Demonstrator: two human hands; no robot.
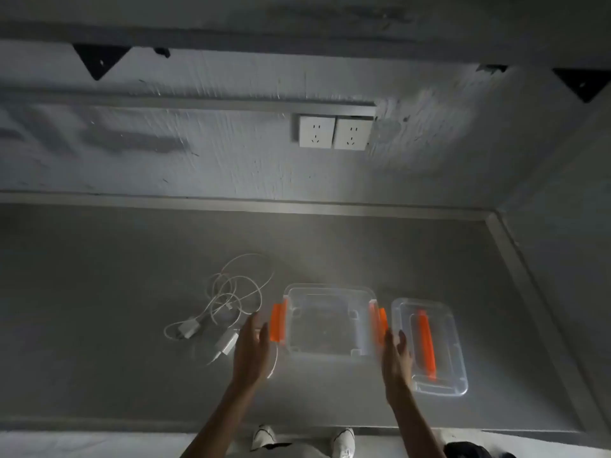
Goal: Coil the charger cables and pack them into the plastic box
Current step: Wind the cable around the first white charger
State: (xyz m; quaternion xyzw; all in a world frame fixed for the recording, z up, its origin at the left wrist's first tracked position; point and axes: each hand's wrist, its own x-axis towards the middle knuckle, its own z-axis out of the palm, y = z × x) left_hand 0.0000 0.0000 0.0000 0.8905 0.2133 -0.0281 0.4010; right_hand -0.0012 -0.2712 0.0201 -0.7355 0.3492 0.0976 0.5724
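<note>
While the left hand (253, 348) and the right hand (396, 355) stand edge-on at either side of the plastic box (330, 287), neither grips anything. The fingers of both are straight and relaxed, lying close together, each thumb a little apart.

The box sits open on the grey table (99, 309), between the two sets of fingers. Just inward of the left fingers (254, 325) is the left orange latch (278, 322), folded outward; the blur hides whether they touch it. The right orange latch (378, 325) lies just inward of the right fingers (388, 338), and contact there is equally unclear.

Outward of the right fingers, just beside them, the clear lid (453, 342) lies flat with its orange handle (426, 345) showing, near the box but apart from it.

Outward of the left fingers lie the charger cables (231, 292) — a loose white tangle, uncoiled, outside the box. One white adapter (228, 343) is just beside the left hand, and a second adapter (188, 328) lies farther out.

Well beyond the fingertips, two white wall sockets (334, 132) sit side by side. Back past the wrists, below the table's near edge, is a pair of white shoes (264, 436).
</note>
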